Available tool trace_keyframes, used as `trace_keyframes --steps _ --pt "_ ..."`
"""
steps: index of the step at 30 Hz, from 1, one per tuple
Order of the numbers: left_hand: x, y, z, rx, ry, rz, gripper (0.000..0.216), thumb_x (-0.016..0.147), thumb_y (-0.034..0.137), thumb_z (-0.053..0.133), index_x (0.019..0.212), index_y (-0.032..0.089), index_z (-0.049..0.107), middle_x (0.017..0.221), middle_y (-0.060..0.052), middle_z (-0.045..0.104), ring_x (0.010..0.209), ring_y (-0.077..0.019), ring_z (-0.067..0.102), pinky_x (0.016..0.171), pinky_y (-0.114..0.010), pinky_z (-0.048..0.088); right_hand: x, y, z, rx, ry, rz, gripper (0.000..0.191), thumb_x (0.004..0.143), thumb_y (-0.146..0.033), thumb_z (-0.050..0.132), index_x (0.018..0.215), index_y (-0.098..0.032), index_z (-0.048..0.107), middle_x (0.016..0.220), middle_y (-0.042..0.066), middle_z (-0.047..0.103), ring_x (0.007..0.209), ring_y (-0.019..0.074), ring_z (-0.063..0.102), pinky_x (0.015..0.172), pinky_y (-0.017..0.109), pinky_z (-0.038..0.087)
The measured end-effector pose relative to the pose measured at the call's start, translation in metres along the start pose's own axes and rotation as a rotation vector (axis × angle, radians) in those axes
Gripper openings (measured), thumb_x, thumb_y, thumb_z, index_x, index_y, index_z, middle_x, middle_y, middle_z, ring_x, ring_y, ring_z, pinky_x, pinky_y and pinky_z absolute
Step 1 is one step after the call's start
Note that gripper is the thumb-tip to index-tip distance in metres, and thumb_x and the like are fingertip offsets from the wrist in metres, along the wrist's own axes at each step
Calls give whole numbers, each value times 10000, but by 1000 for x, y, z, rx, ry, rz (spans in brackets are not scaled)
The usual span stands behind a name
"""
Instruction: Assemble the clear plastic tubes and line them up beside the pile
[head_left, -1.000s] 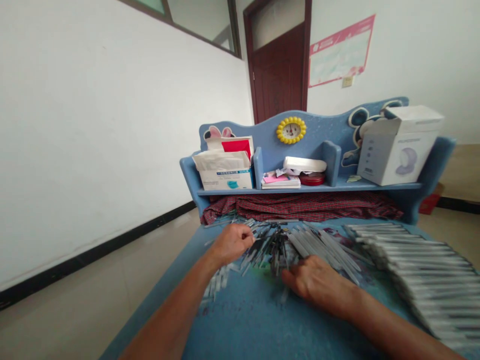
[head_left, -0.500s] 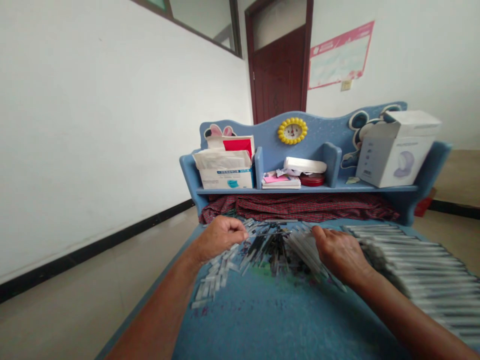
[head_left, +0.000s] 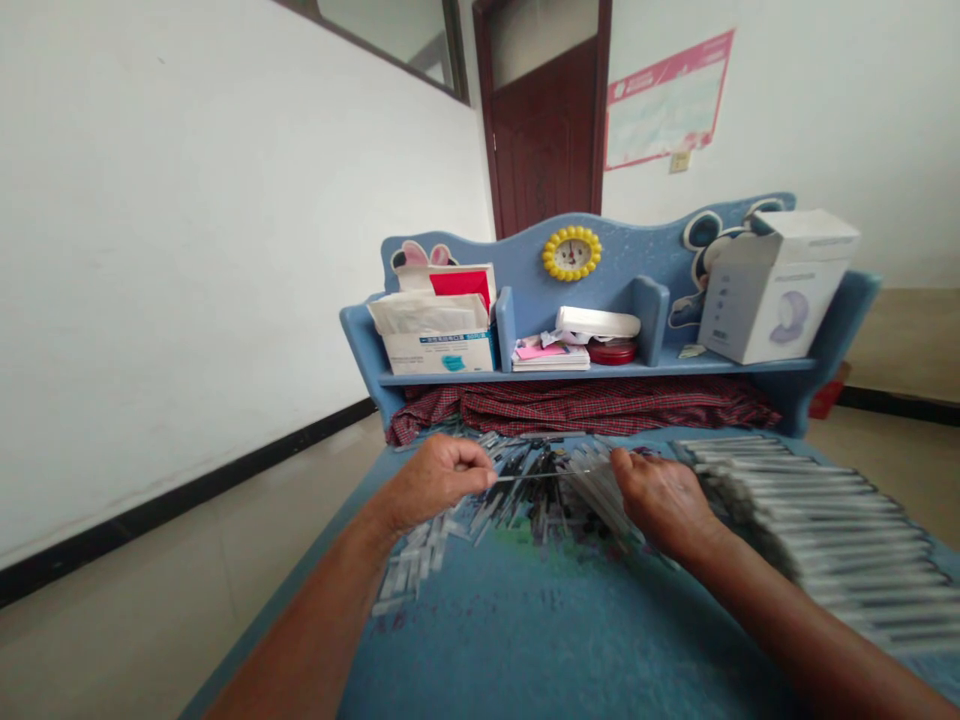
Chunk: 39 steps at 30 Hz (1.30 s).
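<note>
My left hand point(head_left: 442, 480) is closed in a pinch on one end of a thin, pale pen refill point(head_left: 536, 476). The refill runs level across to my right hand point(head_left: 664, 500), whose fingers are closed on what looks like a clear pen barrel; its outline blurs into the pile behind. Below and beyond both hands lie loose pen parts: dark-tipped refills point(head_left: 517, 490) in the middle, clear barrels point(head_left: 596, 490) near my right hand, and short clear pieces, perhaps caps point(head_left: 409, 570), beside my left forearm.
Rows of assembled-looking pens point(head_left: 847, 550) lie at the right of the blue table point(head_left: 525, 640). At the back, a shelf point(head_left: 660, 378) holds a mask box point(head_left: 442, 352), papers and a white carton point(head_left: 765, 305). A checked cloth point(head_left: 585, 405) is bunched beneath it.
The view has shifted slightly. Both hands stay at nearly the same distance apart, still holding the refill between them; it sits a little lower in the picture.
</note>
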<state>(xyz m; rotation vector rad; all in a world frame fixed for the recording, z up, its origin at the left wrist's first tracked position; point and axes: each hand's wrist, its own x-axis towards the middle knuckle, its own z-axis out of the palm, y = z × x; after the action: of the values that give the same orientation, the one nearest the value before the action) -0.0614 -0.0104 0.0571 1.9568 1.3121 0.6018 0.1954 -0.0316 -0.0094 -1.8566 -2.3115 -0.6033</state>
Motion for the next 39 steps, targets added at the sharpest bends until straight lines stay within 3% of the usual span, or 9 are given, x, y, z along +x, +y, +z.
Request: trace_keyframes --steps 12,21,29,35,39 --pt "-2 8 8 60 40 39 198 665 309 564 605 125 607 473 52 441 452 -65 351 442 -184 259 -6 -11 -5 -5 26 -66 180 770 -16 403 815 -138 528 711 101 660 632 204 645 514 239 395" --pt "-7 12 11 283 153 192 178 690 235 539 584 119 623 537 38 463 479 -58 374 452 -168 259 -10 -16 -6 3 -28 -113 182 750 -7 423 811 -127 545 637 98 659 587 205 654 463 224 403" --pt "-14 22 17 287 112 271 157 706 175 540 591 116 629 543 36 476 485 -57 402 477 -172 285 -14 -21 -7 17 -62 -158 187 716 -21 460 820 -138 562 718 93 685 610 218 655 471 257 408" --pt "-10 22 34 241 85 273 145 693 178 587 567 118 623 534 38 475 489 -58 416 484 -172 297 -17 -25 -5 66 118 -187 151 758 -57 442 750 -174 536 613 41 642 521 205 619 428 281 305" --pt "-9 21 42 82 57 256 166 688 248 626 577 125 631 535 38 490 492 -63 423 477 -176 306 -18 -26 -6 154 285 -247 144 754 -61 469 702 -188 514 562 11 600 487 187 582 450 302 266"
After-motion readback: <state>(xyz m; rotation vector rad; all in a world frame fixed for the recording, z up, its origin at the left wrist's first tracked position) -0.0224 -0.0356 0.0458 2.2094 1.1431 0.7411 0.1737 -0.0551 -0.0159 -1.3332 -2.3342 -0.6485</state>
